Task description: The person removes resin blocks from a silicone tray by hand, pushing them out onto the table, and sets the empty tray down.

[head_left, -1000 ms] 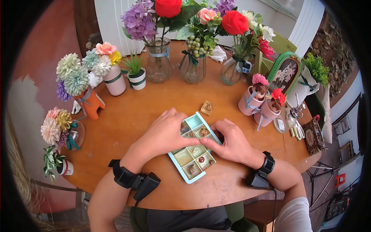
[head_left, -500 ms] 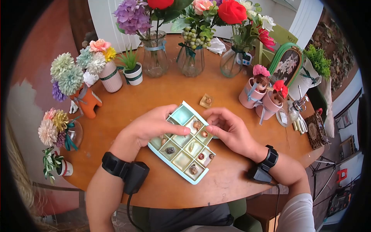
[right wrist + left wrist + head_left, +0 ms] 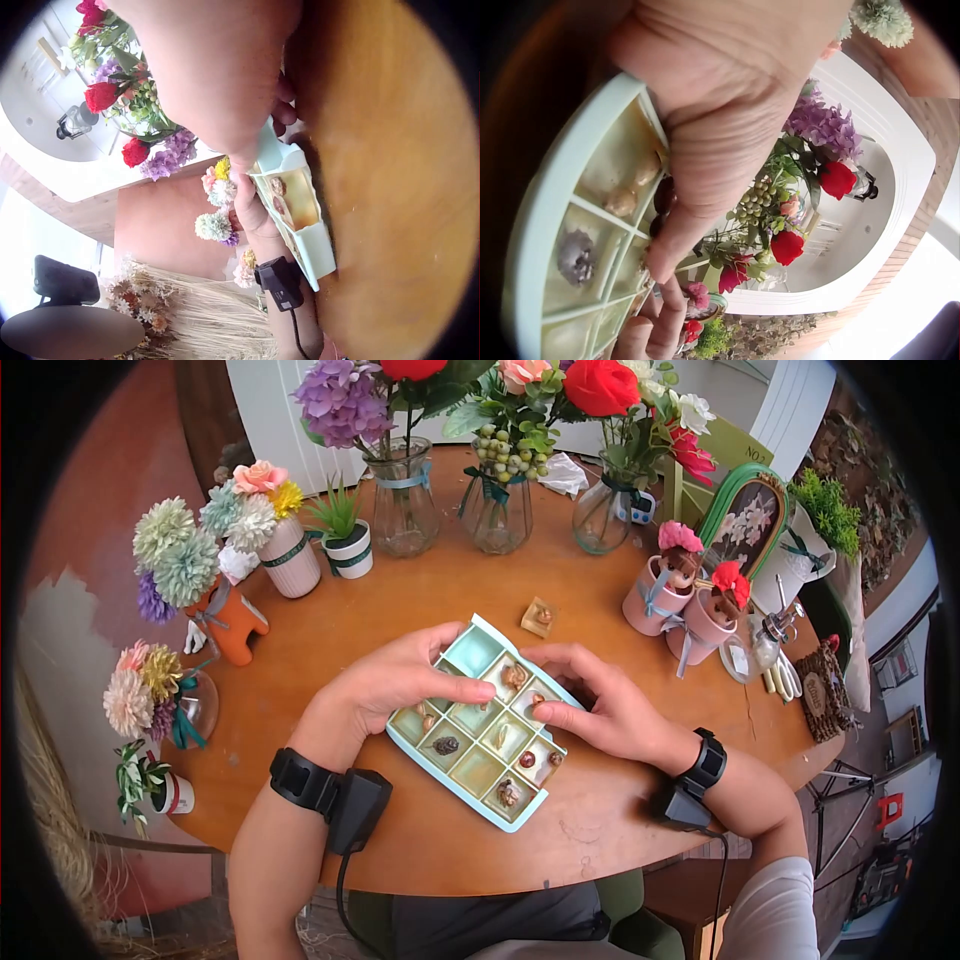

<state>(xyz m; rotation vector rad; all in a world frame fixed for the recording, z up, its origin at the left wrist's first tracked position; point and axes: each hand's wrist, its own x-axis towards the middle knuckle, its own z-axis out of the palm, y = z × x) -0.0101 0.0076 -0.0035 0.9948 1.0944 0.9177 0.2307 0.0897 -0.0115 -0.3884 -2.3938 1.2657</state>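
Fingers of both hands curl over the edges of the mint-green tray (image 3: 478, 736), the left hand (image 3: 395, 680) on its far-left side, the right hand (image 3: 600, 705) on its right rim, seemingly to steady it on the round wooden table (image 3: 330, 630). Soft, rubbery-looking square cells hold small shells and pebbles set in clear glossy fill.

Both bare forearms reaching in from the near edge, each wrist strapped with a black band and camera. Left hand (image 3: 395, 678) palm down, fingers curled over the far left rim of the pale mint-green compartment tray (image 3: 487, 773), gripping it. Right hand (image 3: 600, 707) palm down at the tray's right edge, fingers bent around the rim, thumb pressed along it.
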